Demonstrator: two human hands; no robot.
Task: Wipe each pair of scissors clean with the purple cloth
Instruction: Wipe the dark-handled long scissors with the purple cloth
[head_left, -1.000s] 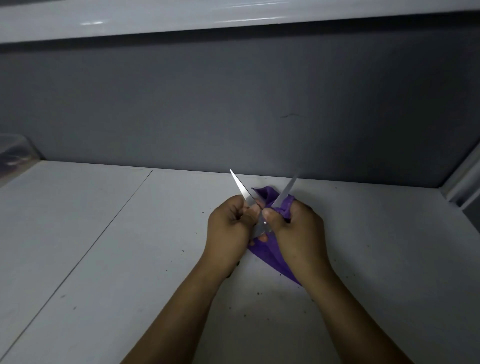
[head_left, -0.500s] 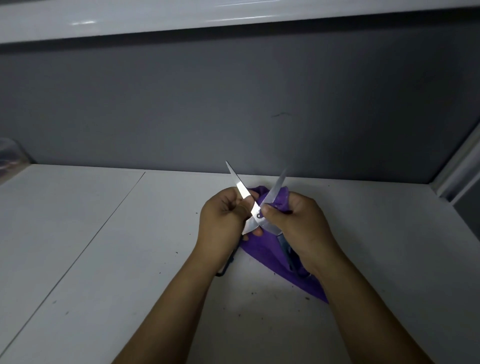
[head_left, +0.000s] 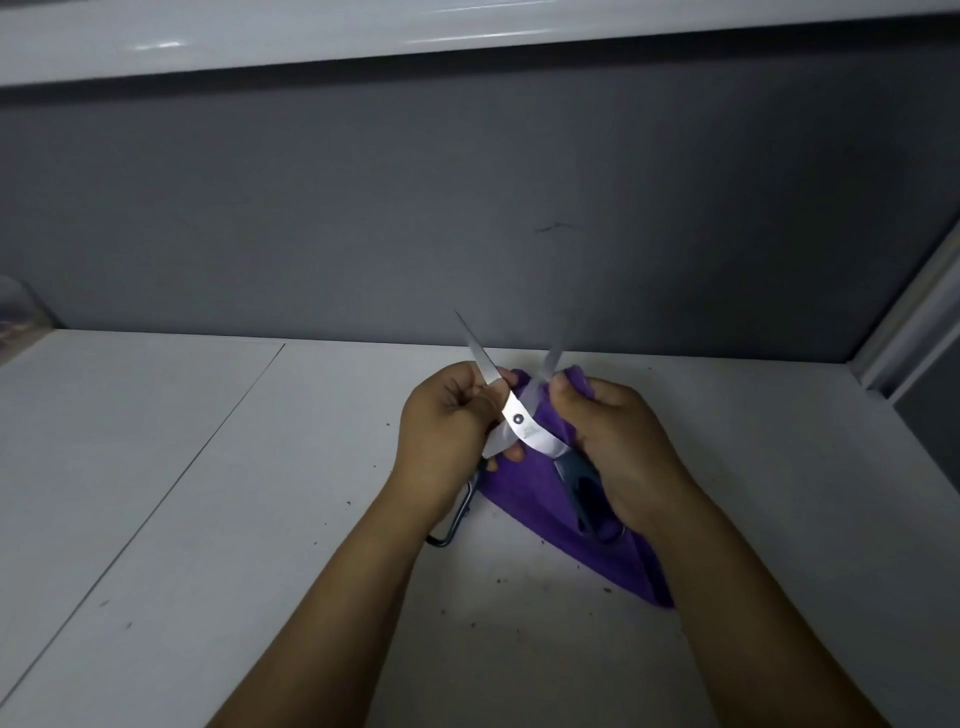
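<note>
One pair of scissors (head_left: 519, 423) with silver blades and dark handles is held above the white table, its blades spread in a V pointing away from me. My left hand (head_left: 447, 431) grips the left blade near the pivot, with one dark handle loop sticking out below the wrist. My right hand (head_left: 618, 441) pinches the purple cloth (head_left: 550, 509) round the right blade, which is blurred. The cloth hangs from that hand down onto the table, under the other handle.
The white table (head_left: 208, 519) has a seam running down its left part and small dark crumbs scattered near the cloth. A grey wall (head_left: 467, 208) rises close behind. A clear container (head_left: 18, 317) sits at the far left edge.
The scissors have been drawn toward me, so the pivot and a dark handle now show. My right hand with the cloth has slid up along the right blade.
</note>
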